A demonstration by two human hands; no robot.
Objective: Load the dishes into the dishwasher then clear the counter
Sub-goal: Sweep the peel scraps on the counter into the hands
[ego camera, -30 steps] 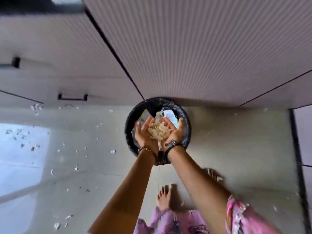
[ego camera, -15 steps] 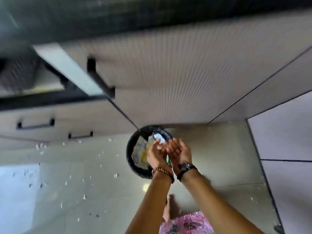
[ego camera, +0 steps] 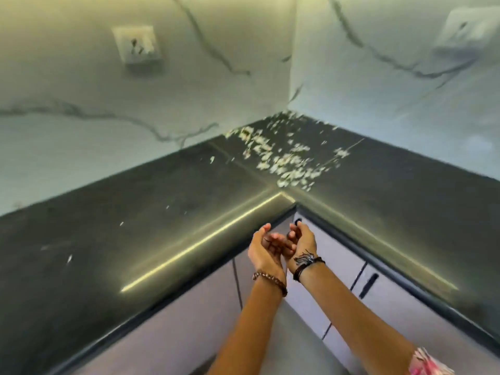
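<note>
A dark L-shaped counter (ego camera: 140, 223) fills the middle of the view. Pale scraps (ego camera: 281, 158) lie scattered over its inner corner, with a few stray flecks further left. My left hand (ego camera: 266, 247) and my right hand (ego camera: 301, 240) are held close together, palms up and cupped, just below the counter's front edge at the corner. Both hands hold nothing. The bin and the dishwasher are out of view.
Marbled white walls rise behind the counter, with a socket (ego camera: 138, 47) on the left wall and another socket (ego camera: 465, 31) on the right wall. Pale cabinet doors with dark handles (ego camera: 369, 285) run under the counter.
My hands dropped the pale scraps into the black bin on the floor. My view then swung up from the bin to the counter corner, and my hands now hold nothing.
</note>
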